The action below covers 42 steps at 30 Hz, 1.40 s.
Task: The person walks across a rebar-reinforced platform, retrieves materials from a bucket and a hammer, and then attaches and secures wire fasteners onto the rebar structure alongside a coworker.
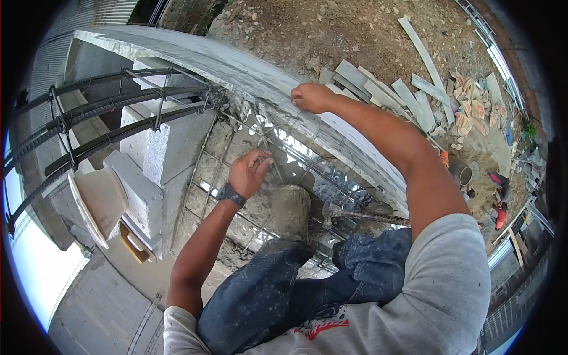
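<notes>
Right hand (312, 98) at panel (254, 78), left hand (248, 173) beside thin rod (276, 168); apart, grips unclear.

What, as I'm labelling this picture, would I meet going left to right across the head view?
Pale rounded container → left hand → right hand → long loose board → crumpled scraps → red-and-black object.
</notes>
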Each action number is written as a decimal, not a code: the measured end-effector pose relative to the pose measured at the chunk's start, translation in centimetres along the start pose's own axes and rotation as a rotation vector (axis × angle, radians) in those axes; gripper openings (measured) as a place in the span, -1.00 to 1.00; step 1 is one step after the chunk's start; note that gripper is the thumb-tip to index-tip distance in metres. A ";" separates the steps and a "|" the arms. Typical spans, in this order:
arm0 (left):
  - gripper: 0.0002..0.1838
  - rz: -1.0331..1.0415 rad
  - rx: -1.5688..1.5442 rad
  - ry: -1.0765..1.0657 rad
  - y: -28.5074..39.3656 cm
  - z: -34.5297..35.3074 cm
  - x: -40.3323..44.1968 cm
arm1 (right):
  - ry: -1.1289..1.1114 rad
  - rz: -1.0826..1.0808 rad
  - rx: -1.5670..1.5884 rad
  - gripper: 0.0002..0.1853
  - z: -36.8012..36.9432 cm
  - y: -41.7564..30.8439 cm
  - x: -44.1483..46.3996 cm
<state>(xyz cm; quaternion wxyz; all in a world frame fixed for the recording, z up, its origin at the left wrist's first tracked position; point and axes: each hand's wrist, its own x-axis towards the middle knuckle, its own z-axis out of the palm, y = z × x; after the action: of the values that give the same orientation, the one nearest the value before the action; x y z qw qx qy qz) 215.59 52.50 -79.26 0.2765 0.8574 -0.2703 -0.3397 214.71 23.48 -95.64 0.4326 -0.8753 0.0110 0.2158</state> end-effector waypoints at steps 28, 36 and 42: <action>-0.86 -0.264 -0.420 -0.068 -2.0 -0.4 0.4 | 0.050 0.194 0.207 -0.78 5.0 6.3 1.3; -0.83 -0.327 -0.392 -0.052 -4.2 -0.1 1.4 | 0.198 0.189 0.279 -0.75 0.8 3.9 -1.7; -0.78 -0.156 -0.049 -0.069 -3.7 -1.3 -0.3 | 0.431 0.041 0.330 -0.74 -4.0 -6.0 -5.3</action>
<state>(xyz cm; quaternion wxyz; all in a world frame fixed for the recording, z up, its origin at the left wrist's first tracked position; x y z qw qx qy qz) 217.40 55.66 -80.80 0.2606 0.8565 -0.2038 -0.3962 212.61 23.27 -86.98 0.5527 -0.8182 0.1553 0.0285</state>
